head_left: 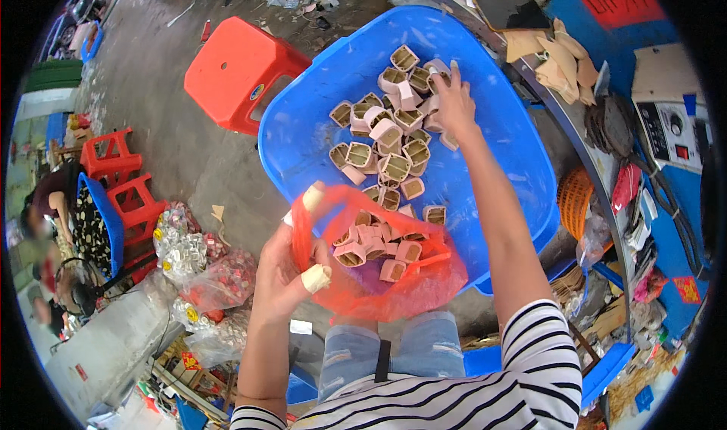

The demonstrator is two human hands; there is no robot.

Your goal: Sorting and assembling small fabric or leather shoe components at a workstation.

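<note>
My left hand (279, 263) grips the rim of a thin red plastic bag (424, 290), with pale wrappings on several fingertips. Small pink hollow pieces with tan insides, open at one end, lie in the bag (371, 240). The bag's mouth is spread over the near side of a large blue plastic tub (515, 195). More of the same pink pieces (386, 132) are heaped in the tub. At the heap's far right edge, my right hand (457, 106) reaches down with fingers stretched apart, touching the pieces. Whether one sits under its fingers is hidden.
A red plastic stool (235, 74) stands left of the tub. A workbench edge (572, 138) runs along the right, with a control box (670, 119) and an orange basket (577, 203) nearby. Filled clear bags (219, 282) lie at left, near another person (57, 199).
</note>
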